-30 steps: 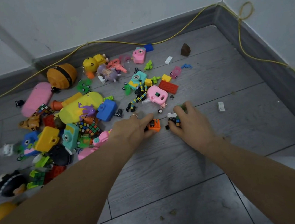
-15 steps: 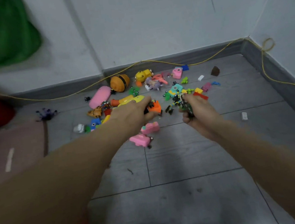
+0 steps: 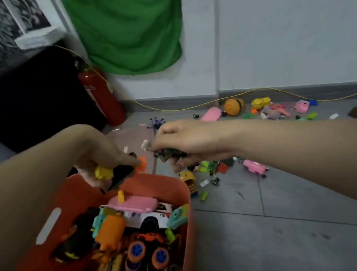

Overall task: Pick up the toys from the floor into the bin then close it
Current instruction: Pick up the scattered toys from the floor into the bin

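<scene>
An orange bin [image 3: 181,193] stands low and left of centre, holding several toys, among them a white car [image 3: 148,218] and a pink flat piece [image 3: 134,203]. Above its far rim my left hand [image 3: 101,154] is closed on small toys: yellow, black and orange pieces [image 3: 119,170]. Just beyond the bin's far right corner my right hand [image 3: 180,137] grips a dark green toy [image 3: 169,153]. More toys [image 3: 259,108] lie scattered on the grey floor along the far wall, and others [image 3: 219,167] lie below my right wrist.
A red fire extinguisher [image 3: 101,97] stands by the wall at the back left, next to a black cabinet [image 3: 25,104]. A green cloth [image 3: 130,26] hangs on the wall. A yellow cable [image 3: 203,104] runs along the skirting. A pink mat [image 3: 128,137] lies behind my hands.
My view has swung left from the toy pile to the bin. Both hands lifted their toys off the floor and carried them over to the bin's far rim.
</scene>
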The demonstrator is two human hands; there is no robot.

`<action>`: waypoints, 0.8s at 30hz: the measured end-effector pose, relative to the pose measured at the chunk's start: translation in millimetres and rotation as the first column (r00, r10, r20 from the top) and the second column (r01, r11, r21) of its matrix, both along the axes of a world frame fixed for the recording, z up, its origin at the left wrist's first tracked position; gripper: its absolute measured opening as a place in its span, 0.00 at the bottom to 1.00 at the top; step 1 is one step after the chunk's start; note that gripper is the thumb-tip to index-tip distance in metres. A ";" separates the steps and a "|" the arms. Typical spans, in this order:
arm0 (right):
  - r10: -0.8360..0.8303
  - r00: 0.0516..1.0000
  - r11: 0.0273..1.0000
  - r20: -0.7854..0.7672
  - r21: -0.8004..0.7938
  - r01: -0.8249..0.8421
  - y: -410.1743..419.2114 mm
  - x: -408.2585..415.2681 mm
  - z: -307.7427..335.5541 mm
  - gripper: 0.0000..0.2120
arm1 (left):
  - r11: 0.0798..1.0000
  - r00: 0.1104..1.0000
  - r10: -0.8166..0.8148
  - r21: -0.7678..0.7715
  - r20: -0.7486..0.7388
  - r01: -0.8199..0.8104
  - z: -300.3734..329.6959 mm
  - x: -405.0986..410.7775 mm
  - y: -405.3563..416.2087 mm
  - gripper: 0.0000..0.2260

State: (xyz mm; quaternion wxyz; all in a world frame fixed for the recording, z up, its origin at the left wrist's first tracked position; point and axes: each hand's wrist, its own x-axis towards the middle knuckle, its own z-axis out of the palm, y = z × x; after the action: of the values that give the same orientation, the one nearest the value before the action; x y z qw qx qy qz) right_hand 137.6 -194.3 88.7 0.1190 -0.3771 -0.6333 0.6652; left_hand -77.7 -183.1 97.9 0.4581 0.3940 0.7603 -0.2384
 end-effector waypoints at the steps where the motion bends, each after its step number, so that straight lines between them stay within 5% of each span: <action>1: 0.066 0.996 0.997 0.065 0.040 -0.068 -7.4 -16.1 -3.5 0.13 | 0.995 1.000 0.008 -0.095 -0.022 -0.010 -2.9 -10.5 -7.6 0.28; 5: 0.270 0.861 0.895 0.430 0.217 -0.389 -22.8 -56.3 -27.2 0.19 | 0.979 0.988 -0.038 -0.205 -0.151 0.007 -26.7 -19.9 -16.5 0.35; 8: 0.263 0.719 0.783 0.643 0.293 -0.548 -21.3 -68.6 -41.3 0.26 | 0.975 0.968 -0.137 -0.204 -0.213 0.093 -40.4 -12.3 -15.1 0.40; 15: 0.094 0.898 0.992 0.429 0.038 -0.122 5.8 -56.8 -42.8 0.14 | 0.940 0.913 -0.342 -0.083 -0.220 0.332 -45.7 9.5 12.4 0.19; 19: 0.066 0.976 0.952 0.207 -0.306 0.001 2.4 -59.8 -40.7 0.14 | 0.928 0.917 -0.367 -0.118 -0.152 0.352 -51.3 8.2 34.3 0.17; 24: 0.112 0.971 0.922 0.214 -0.386 -0.021 6.4 -56.5 -47.8 0.16 | 0.898 0.931 -0.361 0.248 -0.059 0.364 -54.8 1.1 52.9 0.14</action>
State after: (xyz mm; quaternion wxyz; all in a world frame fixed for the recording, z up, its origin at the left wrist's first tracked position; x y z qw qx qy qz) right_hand 81.0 -187.9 40.8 -0.0538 -0.4461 -0.5142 0.7305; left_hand -76.6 -130.3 43.0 0.3471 0.5827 0.7005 -0.2222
